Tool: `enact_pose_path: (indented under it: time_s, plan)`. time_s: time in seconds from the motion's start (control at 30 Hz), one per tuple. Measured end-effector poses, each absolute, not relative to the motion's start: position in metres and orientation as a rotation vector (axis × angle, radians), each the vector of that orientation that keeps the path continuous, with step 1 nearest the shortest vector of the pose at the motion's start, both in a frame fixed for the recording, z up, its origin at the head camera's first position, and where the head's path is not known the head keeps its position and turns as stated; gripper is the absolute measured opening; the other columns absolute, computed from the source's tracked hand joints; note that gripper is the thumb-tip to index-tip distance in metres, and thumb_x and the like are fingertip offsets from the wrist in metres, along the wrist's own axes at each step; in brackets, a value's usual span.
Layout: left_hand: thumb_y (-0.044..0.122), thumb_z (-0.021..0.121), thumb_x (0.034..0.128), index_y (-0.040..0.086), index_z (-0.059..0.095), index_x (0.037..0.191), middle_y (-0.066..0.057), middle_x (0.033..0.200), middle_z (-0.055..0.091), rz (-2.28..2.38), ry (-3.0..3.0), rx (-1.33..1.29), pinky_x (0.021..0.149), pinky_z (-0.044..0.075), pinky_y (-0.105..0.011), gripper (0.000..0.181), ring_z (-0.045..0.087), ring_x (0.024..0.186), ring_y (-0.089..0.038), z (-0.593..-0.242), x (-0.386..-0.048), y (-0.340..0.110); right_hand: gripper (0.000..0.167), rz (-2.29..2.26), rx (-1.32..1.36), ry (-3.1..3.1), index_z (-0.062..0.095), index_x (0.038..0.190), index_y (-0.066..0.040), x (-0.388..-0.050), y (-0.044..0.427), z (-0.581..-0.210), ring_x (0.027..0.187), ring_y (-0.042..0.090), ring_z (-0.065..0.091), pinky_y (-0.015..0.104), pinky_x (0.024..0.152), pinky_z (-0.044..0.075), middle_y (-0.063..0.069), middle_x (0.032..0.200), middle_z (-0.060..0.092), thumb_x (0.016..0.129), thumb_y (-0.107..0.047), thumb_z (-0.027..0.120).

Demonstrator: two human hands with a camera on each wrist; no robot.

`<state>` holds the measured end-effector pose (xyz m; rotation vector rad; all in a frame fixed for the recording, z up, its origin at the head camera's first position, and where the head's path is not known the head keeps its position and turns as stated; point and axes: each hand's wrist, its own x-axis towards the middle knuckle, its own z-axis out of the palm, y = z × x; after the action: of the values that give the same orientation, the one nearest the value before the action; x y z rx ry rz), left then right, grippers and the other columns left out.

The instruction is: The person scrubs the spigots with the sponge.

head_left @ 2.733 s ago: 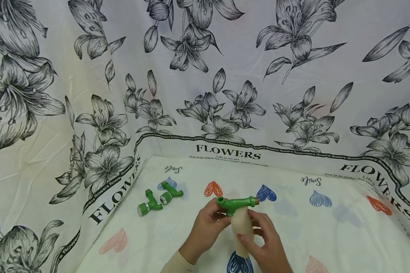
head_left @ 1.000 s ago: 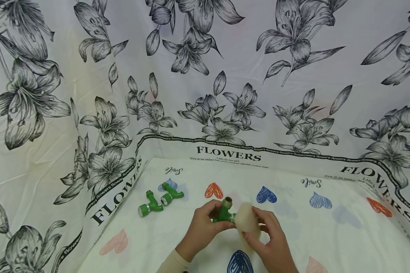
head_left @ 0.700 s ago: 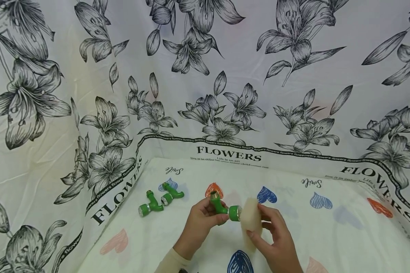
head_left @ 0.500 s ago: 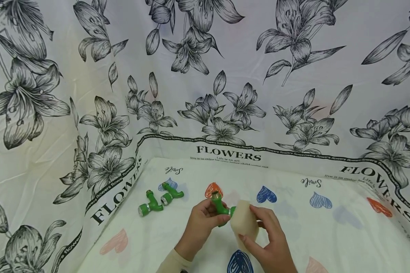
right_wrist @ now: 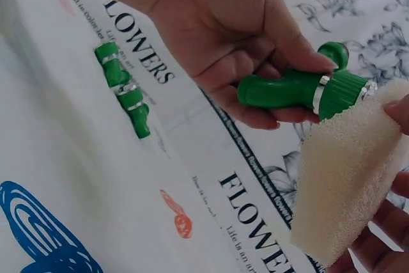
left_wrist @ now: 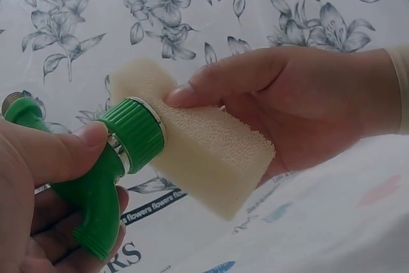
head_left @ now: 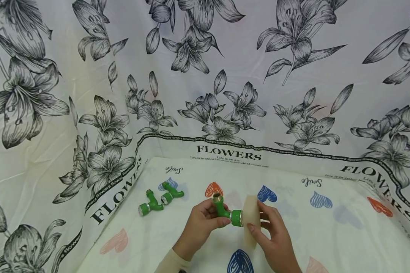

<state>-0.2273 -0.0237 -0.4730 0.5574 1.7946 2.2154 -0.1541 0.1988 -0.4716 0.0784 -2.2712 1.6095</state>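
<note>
My left hand (head_left: 199,226) pinches a green faucet (head_left: 220,208) with silver rings, its threaded inlet pointing up and its ribbed knob facing right. A cream sponge block (head_left: 251,220) stands on edge in my right hand (head_left: 275,237), thumb on one side and fingers behind. In the left wrist view the sponge (left_wrist: 211,145) sits against the end of the green knob (left_wrist: 134,133). The right wrist view shows the faucet's spout (right_wrist: 271,93) and the sponge (right_wrist: 348,164) close together. Both hands are raised over the cloth.
Two more green faucets lie close together at the left, a nearer faucet (head_left: 151,203) and a farther faucet (head_left: 172,192). White cloth (head_left: 177,242) printed with hearts covers the surface. A flower-printed curtain (head_left: 225,57) rises behind and at the sides.
The left hand has turned the faucet from lying sideways to inlet up, knob to the right. The right hand moves the sponge back and forth over the knob's end, now turned edge-on.
</note>
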Motion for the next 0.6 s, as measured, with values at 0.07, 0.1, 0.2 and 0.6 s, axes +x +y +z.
enact_pose_path:
  time_s: [0.07,0.1,0.2,0.6]
  plan:
    - [-0.002,0.087,0.09,-0.004,0.071,0.123,-0.018,0.117,0.074,2.214,1.79,0.564,0.093,0.062,-0.036,0.037,0.074,0.106,-0.025,-0.4722,-0.2273,-0.0238,0.062,1.634,0.096,-2.258,0.056,0.158,-0.015,-0.1548,0.1995,-0.4735,0.117,0.022,0.062,0.026,0.097,0.057,0.002,0.137,0.06,0.101,-0.011,0.081]
    - [-0.002,0.087,0.09,-0.004,0.071,0.123,-0.018,0.117,0.074,2.212,1.792,0.562,0.093,0.062,-0.036,0.037,0.074,0.106,-0.025,-0.472,-0.2273,-0.0239,0.063,1.641,0.101,-2.255,0.055,0.158,-0.015,-0.155,0.1996,-0.4743,0.117,0.022,0.062,0.026,0.097,0.057,0.001,0.137,0.06,0.101,-0.011,0.081]
    - [-0.003,0.087,0.0902,-0.006,0.07,0.123,-0.018,0.117,0.074,2.207,1.795,0.552,0.093,0.062,-0.036,0.037,0.074,0.105,-0.025,-0.4719,-0.2273,-0.0236,0.062,1.65,0.107,-2.248,0.056,0.158,-0.016,-0.1555,0.2001,-0.4757,0.116,0.02,0.063,0.026,0.097,0.057,0.001,0.136,0.06,0.101,-0.011,0.081]
    - [0.001,0.087,0.0922,-0.006,0.069,0.125,-0.019,0.119,0.075,2.197,1.795,0.554,0.094,0.062,-0.036,0.038,0.075,0.106,-0.026,-0.4752,-0.229,-0.0223,0.061,1.659,0.058,-2.294,0.056,0.156,-0.017,-0.1542,0.2001,-0.475,0.117,0.022,0.062,0.028,0.098,0.057,0.001,0.138,0.06,0.101,-0.015,0.081]
